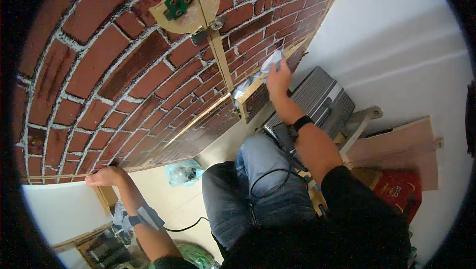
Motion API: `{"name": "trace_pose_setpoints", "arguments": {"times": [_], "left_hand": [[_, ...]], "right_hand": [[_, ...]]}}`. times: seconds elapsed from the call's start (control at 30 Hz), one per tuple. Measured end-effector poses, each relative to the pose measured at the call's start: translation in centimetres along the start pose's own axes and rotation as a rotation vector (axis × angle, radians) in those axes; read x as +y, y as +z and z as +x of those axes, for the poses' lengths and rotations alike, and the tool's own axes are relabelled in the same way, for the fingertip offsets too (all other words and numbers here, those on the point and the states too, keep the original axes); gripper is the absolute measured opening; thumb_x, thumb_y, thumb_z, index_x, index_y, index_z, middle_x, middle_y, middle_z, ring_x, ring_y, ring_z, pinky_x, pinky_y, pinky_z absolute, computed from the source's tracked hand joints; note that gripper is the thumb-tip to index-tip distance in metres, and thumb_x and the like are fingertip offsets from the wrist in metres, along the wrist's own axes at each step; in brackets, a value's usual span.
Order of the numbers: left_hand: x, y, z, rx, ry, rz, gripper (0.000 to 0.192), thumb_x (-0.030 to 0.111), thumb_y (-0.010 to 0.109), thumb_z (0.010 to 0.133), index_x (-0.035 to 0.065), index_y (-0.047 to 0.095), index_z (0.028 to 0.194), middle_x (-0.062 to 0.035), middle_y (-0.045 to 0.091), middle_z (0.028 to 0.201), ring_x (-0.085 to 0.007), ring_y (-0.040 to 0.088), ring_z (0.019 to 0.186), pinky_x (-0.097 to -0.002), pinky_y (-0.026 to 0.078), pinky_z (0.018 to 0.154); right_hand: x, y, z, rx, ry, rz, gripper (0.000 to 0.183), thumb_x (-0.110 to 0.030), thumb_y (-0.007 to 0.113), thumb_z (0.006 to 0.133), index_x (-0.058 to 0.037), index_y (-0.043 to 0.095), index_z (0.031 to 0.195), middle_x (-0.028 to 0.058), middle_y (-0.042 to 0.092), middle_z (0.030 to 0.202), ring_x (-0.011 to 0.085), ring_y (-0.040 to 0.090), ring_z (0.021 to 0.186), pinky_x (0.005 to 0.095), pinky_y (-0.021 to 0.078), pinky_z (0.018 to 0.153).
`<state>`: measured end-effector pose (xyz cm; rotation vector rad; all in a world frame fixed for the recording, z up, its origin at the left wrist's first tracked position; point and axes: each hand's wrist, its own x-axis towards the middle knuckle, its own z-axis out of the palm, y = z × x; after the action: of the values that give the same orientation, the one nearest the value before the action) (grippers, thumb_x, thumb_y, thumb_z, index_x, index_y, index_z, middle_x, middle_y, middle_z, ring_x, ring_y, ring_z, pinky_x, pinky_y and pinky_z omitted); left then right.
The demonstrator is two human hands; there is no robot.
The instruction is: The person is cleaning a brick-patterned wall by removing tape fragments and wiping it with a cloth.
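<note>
Brick-patterned panels (145,75) with red-brown blocks and white joints fill the upper left. My left hand (106,176) grips the pale edge of the left panel, its fingers bent at that edge and partly hidden. My right hand (279,83) holds a crumpled white cloth or paper (273,60) against the right panel, beside a raised wooden strip (254,87). Silvery-white crumpled material (242,88) sits in the gap behind that strip. A hinge or latch with green plates (178,7) spans the seam between panels higher up.
A grey ribbed case (316,86) stands beside my right forearm, near a white wall (390,46). Wooden boards (394,150) and a red bag (398,191) lie to the right. A black cable (187,228) crosses the floor; a bluish plastic bag (184,172) lies below the panels.
</note>
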<state>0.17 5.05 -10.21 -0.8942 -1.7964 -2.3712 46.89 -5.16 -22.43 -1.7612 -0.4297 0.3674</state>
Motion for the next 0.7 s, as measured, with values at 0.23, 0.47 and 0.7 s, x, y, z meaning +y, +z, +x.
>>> {"name": "trace_pose_setpoints", "arguments": {"times": [0.23, 0.47, 0.7], "left_hand": [[-2.1, -0.7, 2.2, -0.012, 0.001, -0.048, 0.053, 0.044, 0.031, 0.103, -0.0057, 0.045, 0.117, -0.0233, 0.05, 0.115, -0.0332, 0.05, 0.099, -0.0455, 0.044, 0.09], [-1.6, -0.3, 1.6, 0.02, 0.027, -0.07, 0.055, 0.043, 0.028, 0.103, -0.007, 0.044, 0.119, -0.025, 0.047, 0.119, -0.0353, 0.048, 0.104, -0.0486, 0.043, 0.092], [-5.2, -0.9, 2.7, 0.007, 0.349, 0.234, 0.053, 0.04, 0.026, 0.105, -0.0077, 0.044, 0.12, -0.0275, 0.046, 0.119, -0.0392, 0.047, 0.105, -0.0507, 0.038, 0.095]], "right_hand": [[0.2, 2.8, -7.3, -0.093, -0.175, -0.125, 0.046, -0.009, 0.063, 0.088, 0.0054, 0.053, 0.13, 0.0227, 0.065, 0.118, 0.0312, 0.063, 0.11, 0.0375, 0.0458, 0.096], [-2.8, -0.3, 1.3, 0.223, -0.094, 0.178, 0.048, -0.01, 0.058, 0.09, 0.0056, 0.051, 0.134, 0.0194, 0.063, 0.123, 0.0213, 0.062, 0.104, 0.0313, 0.048, 0.086], [-2.3, 4.0, -3.4, 0.146, -0.505, 0.07, 0.05, 0.004, 0.045, 0.088, 0.0055, 0.046, 0.138, 0.0275, 0.042, 0.145, 0.0364, 0.04, 0.137, 0.0385, 0.0314, 0.113]]}}
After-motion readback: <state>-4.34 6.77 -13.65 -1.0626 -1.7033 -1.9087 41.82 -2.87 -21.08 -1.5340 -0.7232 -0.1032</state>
